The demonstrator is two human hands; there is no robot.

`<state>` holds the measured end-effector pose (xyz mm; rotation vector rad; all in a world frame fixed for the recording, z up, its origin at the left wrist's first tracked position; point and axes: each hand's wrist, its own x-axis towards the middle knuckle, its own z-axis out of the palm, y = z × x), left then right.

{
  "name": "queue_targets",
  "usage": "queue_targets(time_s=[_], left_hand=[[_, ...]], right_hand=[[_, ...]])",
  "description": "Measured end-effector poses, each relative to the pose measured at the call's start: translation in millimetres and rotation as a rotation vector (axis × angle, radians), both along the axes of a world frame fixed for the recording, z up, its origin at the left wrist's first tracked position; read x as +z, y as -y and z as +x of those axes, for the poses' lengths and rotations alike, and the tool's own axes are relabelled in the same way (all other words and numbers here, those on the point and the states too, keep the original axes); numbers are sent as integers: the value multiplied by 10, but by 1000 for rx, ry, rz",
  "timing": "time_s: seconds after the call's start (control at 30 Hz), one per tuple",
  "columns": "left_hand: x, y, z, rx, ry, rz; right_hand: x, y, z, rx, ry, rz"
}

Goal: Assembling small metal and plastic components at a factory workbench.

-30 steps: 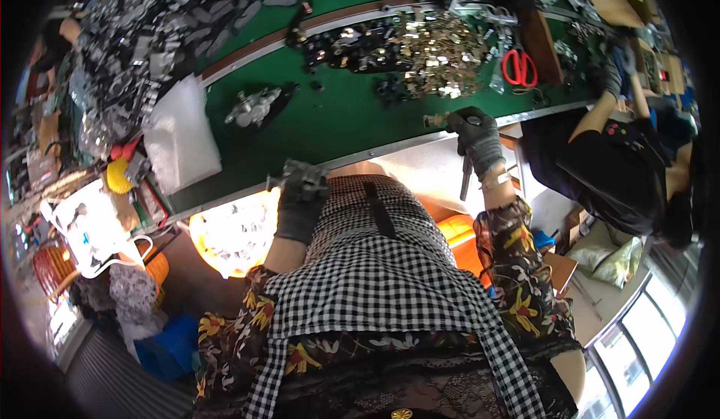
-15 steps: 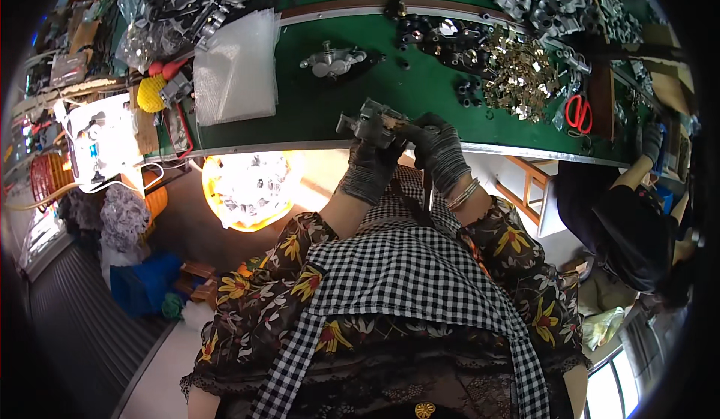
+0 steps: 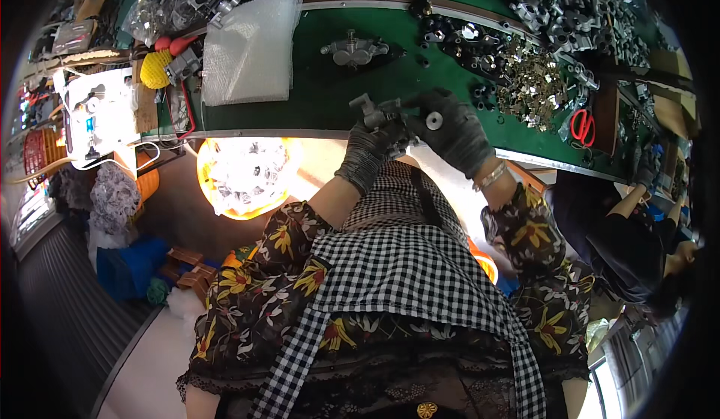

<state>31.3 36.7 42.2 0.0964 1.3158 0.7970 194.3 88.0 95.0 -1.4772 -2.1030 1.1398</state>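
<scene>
Over the near edge of the green bench, my left hand (image 3: 366, 153), in a dark grey glove, is closed around a grey metal brake caliper (image 3: 367, 112). My right hand (image 3: 459, 136), gloved the same way, is beside it, its fingers curled and fingertips close to the caliper's right side. A small round silver piece with a dark centre (image 3: 434, 121) shows in the right hand; the rest of it is hidden by the glove. Farther back on the bench lies a second grey caliper (image 3: 354, 51).
Clear plastic sheets (image 3: 251, 52) lie left. To the right are a pile of small brass-coloured clips (image 3: 532, 89), dark bushings (image 3: 482, 95) and red-handled scissors (image 3: 582, 127). A lit orange basin (image 3: 244, 175) of parts stands below the edge. Another person (image 3: 607, 231) works at far right.
My right hand has turned, showing more of the round silver piece. The caliper has been tilted in my left hand. The whole view has shifted slightly.
</scene>
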Motion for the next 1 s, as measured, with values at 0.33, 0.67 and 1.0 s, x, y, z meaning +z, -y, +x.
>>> queue_targets(time_s=[0.33,0.67,1.0], left_hand=[[-183,-55,-201,-187,266,23],[-50,55,-430,-655,57,307],[-130,125,-494,-743,-42,460]], right_hand=[[-35,-72,-253,312,344,20],[-400,-48,-283,552,356,118],[-675,32,-352,470,369,24]])
